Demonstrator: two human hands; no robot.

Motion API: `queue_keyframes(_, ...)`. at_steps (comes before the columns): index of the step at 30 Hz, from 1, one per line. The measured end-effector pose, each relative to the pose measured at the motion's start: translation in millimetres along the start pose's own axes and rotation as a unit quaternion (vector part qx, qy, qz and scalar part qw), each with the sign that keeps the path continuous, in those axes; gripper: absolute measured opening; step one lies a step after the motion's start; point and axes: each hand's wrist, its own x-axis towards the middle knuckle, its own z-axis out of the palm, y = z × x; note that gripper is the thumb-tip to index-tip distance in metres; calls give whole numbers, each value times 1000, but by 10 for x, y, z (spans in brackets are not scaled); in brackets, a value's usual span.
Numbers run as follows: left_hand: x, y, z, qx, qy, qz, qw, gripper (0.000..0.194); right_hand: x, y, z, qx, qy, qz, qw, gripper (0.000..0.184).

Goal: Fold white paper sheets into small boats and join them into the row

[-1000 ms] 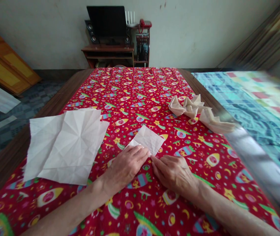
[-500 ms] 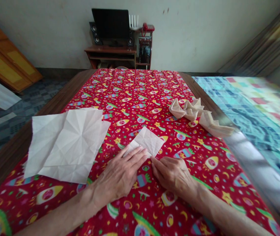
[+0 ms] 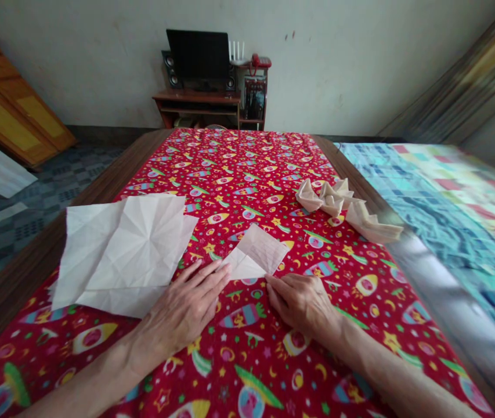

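Observation:
A small folded sheet of white paper (image 3: 253, 253) lies between my hands on the red patterned cloth (image 3: 247, 331). My left hand (image 3: 195, 299) rests flat, fingers stretched out, its fingertips at the folded paper's left corner. At the paper's near right corner, my right hand (image 3: 302, 299) pinches the edge between thumb and index finger, the other fingers curled in. Left of my hands is a loose stack of creased white paper sheets (image 3: 138, 249), the top one marked with radiating fold lines. My left forearm passes close to the stack's near edge.
Several folded paper pieces (image 3: 332, 197) stand at the right side of the cloth, near the table's wooden edge (image 3: 362, 191). Beyond the table are a desk with a monitor (image 3: 198, 61) and a red telephone (image 3: 260, 61). A bed (image 3: 439, 203) adjoins on the right.
My left hand has slid left across the folded paper, uncovering its lower flap. My right hand stays at the near corner. The view has shifted slightly.

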Motion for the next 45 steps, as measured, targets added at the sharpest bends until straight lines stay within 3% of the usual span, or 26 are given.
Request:
queue_keyframes(4, 14, 14, 42, 7, 32, 19, 999, 39, 46, 94, -75, 66, -24, 77, 995, 33)
queue_keyframes(7, 34, 40, 42, 12, 40, 32, 999, 38, 142, 278, -127, 64, 34, 148, 986, 27)
queue_keyframes(9, 54, 56, 12, 19, 34, 47, 998, 38, 221, 407, -112, 43, 50, 167, 984, 27)
queue_keyframes(13, 135, 81, -108, 14, 16, 46, 999, 35, 342, 545, 15, 37, 13, 161, 986, 40)
queue_keyframes(19, 280, 68, -128, -72, 12, 43, 996, 33, 330, 492, 70, 143, -31, 215, 966, 37)
queue_keyframes(25, 463, -33, 4, -2, 11, 103, 995, 29, 169, 365, -22, 210, -11, 267, 941, 35)
queue_keyframes(32, 795, -248, -11, 73, 26, 146, 986, 22, 144, 145, 18, 287, 50, 329, 898, 75)
queue_keyframes(35, 842, -235, 56, 45, 46, 102, 993, 20, 167, 61, 52, 296, 64, 327, 895, 74)
queue_keyframes(39, 702, -87, 182, -28, 71, 44, 996, 22, 116, 42, -15, 247, 57, 292, 922, 66)
queue_keyframes(42, 535, 18, 206, -77, 68, 46, 994, 32, 3, 132, -147, 154, 43, 218, 963, 55)
queue_keyframes(45, 434, 62, 182, -95, 51, 40, 993, 40, -128, 251, -264, -18, 45, 108, 993, 40)
